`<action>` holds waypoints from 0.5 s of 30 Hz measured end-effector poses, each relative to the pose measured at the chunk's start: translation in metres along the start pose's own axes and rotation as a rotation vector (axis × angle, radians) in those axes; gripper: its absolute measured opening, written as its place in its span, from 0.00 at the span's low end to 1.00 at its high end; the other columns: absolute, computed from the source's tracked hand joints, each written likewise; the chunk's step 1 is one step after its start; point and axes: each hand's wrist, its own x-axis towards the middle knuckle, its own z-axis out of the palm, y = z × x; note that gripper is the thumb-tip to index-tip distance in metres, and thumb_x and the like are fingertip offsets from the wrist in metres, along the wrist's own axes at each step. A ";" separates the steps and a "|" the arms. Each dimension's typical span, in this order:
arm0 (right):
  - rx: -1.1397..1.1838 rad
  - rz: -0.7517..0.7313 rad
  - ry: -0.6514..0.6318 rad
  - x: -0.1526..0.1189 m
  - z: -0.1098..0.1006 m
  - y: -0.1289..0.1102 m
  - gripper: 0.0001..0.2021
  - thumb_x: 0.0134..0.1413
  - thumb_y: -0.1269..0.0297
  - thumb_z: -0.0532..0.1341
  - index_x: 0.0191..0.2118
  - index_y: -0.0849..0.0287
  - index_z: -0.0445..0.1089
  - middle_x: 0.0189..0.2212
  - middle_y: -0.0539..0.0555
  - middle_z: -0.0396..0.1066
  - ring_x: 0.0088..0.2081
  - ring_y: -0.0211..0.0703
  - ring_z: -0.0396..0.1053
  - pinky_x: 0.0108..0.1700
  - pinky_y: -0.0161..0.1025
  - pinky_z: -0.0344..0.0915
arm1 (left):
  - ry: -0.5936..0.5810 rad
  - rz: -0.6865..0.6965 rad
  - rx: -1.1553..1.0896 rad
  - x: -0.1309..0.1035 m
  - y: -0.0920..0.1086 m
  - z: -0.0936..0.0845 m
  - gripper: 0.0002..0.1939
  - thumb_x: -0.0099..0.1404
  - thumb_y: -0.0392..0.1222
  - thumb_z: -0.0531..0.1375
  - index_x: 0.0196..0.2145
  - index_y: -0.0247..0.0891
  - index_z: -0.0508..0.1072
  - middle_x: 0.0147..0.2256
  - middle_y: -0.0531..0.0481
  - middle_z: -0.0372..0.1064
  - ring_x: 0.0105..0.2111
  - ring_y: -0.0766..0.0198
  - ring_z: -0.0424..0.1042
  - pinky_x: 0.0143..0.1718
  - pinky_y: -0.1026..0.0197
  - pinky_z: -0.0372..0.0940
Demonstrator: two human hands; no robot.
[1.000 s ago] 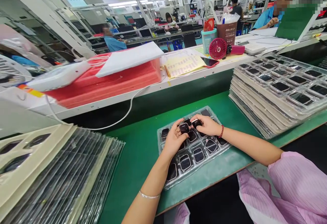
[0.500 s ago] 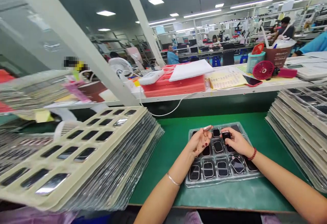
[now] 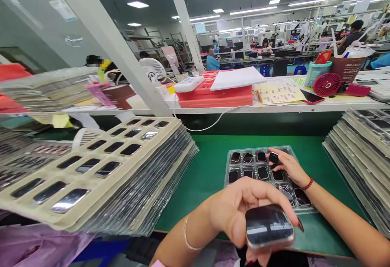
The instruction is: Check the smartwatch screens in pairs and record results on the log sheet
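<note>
Fingers of the left hand (image 3: 236, 204) grip a dark-screened unit (image 3: 269, 228) close to the camera, across the view of the front edge of the bench (image 3: 207, 157). Those of the right hand (image 3: 291, 168) pinch a second unit (image 3: 273, 158) over the far row of the clear tray (image 3: 228, 166). Open green surface separates the tray's left edge from the left stack (image 3: 146, 187); more lies between its right edge and the right stack (image 3: 347, 147).

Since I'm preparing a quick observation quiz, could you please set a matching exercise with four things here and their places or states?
1. Left hand
2. Right hand
3. Small fan
4. Cream tray

A. On the shelf, magenta
B. Atop the stack at left
C. Holding a dark-faced piece near the camera
D. Over the clear tray, gripping another piece

Pairs: 1-C; 2-D; 3-A; 4-B
</note>
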 end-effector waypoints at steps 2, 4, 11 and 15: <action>0.019 -0.002 -0.002 0.000 0.001 -0.001 0.26 0.56 0.49 0.64 0.58 0.54 0.69 0.53 0.60 0.70 0.41 0.43 0.75 0.35 0.36 0.75 | 0.016 -0.066 -0.026 0.003 0.001 0.011 0.31 0.45 0.48 0.76 0.45 0.29 0.78 0.29 0.50 0.73 0.21 0.72 0.68 0.21 0.74 0.64; 0.037 -0.010 -0.003 0.000 0.002 -0.001 0.24 0.53 0.53 0.66 0.55 0.53 0.71 0.52 0.58 0.69 0.42 0.44 0.75 0.34 0.36 0.75 | 0.028 -0.098 -0.034 0.005 0.001 0.019 0.30 0.43 0.45 0.77 0.43 0.29 0.78 0.29 0.49 0.72 0.23 0.71 0.68 0.23 0.74 0.63; 0.252 -0.006 -0.017 -0.009 0.013 -0.038 0.16 0.50 0.60 0.70 0.45 0.56 0.71 0.46 0.54 0.70 0.41 0.42 0.76 0.33 0.33 0.76 | 0.046 -0.021 0.151 0.002 0.007 -0.003 0.34 0.43 0.51 0.77 0.45 0.32 0.76 0.25 0.50 0.72 0.20 0.69 0.69 0.20 0.72 0.61; 0.485 -0.020 -0.231 -0.046 0.050 -0.095 0.17 0.55 0.56 0.68 0.47 0.58 0.70 0.41 0.54 0.72 0.38 0.42 0.77 0.33 0.32 0.76 | 0.453 0.279 0.351 0.018 0.011 -0.074 0.30 0.51 0.50 0.74 0.48 0.36 0.73 0.33 0.48 0.76 0.22 0.71 0.71 0.22 0.72 0.64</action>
